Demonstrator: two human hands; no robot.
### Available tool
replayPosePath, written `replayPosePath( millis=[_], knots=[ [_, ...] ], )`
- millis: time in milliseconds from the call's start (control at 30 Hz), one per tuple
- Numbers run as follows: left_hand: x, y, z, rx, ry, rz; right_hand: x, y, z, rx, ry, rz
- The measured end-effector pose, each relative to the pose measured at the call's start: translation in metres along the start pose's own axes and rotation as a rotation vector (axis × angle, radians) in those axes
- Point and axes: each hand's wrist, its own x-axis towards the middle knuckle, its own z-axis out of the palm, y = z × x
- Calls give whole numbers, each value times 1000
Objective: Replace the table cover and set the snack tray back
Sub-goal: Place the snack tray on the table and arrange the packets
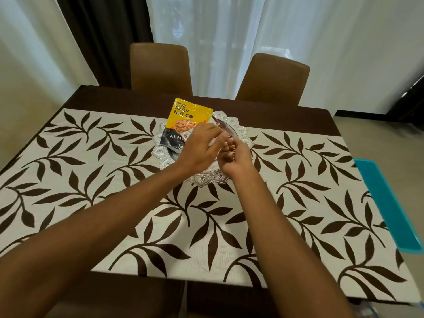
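Table cover (206, 237) edge straight | left hand (197, 148), right hand (236, 158) over snack tray (160, 153)

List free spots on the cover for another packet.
Free: leaf-print cream-and-brown table cover left of the clear cut-glass snack tray, and between it and the teal plastic tray. Crowded: snack tray, with yellow almond packet, left hand pinching pink packet, right hand.

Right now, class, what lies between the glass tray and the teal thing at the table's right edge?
Only bare leaf-print cover lies between the tray and the teal thing, no objects; the head view shows it.
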Motion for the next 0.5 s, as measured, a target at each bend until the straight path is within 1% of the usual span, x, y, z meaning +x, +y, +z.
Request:
replayPosePath(
  millis=[33,67,100,167,233,300,333,367,433,500],
  knots=[
    [-4,-9,-7,-1,-16,-31,-7,-6,1,16,13,25],
    [-9,-21,-14,12,-58,-77,-16,-10,2,-31,44,35],
    [-16,-32,-19,51,-117,-121,-21,-13,3,-135,64,4],
    [-30,-51,-26,151,-246,-150,-29,-14,6,-476,116,-119],
    [-42,-63,-28,243,-369,-116,-27,-10,8,-783,114,-269],
    [-47,-66,-27,363,-470,-35,-23,-7,4,-1246,93,-538],
    [-46,-65,-26,402,-490,-7,-21,-4,1,-1454,50,-651],
    [-45,-63,-26,412,-495,3,-18,1,-1,-1588,7,-738],
    [-45,-60,-23,397,-486,16,-16,9,-6,-1711,-47,-848],
    [-46,-60,-21,384,-479,7,-12,14,-9,-1735,-74,-908]
  ],
)
